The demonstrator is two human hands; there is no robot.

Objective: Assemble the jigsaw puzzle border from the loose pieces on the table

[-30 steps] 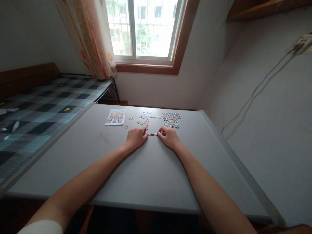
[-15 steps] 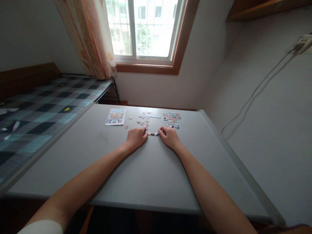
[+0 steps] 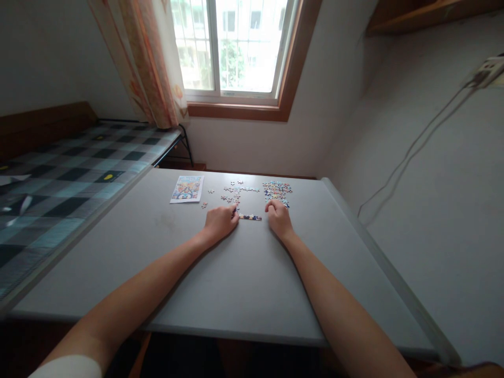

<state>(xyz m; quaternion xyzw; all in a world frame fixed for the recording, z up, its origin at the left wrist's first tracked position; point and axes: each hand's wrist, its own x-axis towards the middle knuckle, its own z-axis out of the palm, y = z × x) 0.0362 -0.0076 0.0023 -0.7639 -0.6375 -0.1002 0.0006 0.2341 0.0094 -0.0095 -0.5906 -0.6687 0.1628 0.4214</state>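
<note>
My left hand rests on the table with its fingers closed at the lower left corner of a partly joined jigsaw puzzle border. The fingertips cover that corner. A dark, patterned bottom strip runs right from them, and a left column leads up to a pale top strip. To the right of the bottom strip, and apart from it, is my right hand. Its fingers are bent, thumb and forefinger slightly apart, with no piece visible between them. Just beyond its knuckles lies a pile of loose puzzle pieces.
A printed picture card lies at the table's far left. Several loose pieces lie left of the border. The grey table stands by a wall on the right, a checked bed on the left and a window behind.
My right hand has let go of the bottom strip's right end and moved right, toward the loose pieces. That end is now uncovered. My left hand has stayed in place.
</note>
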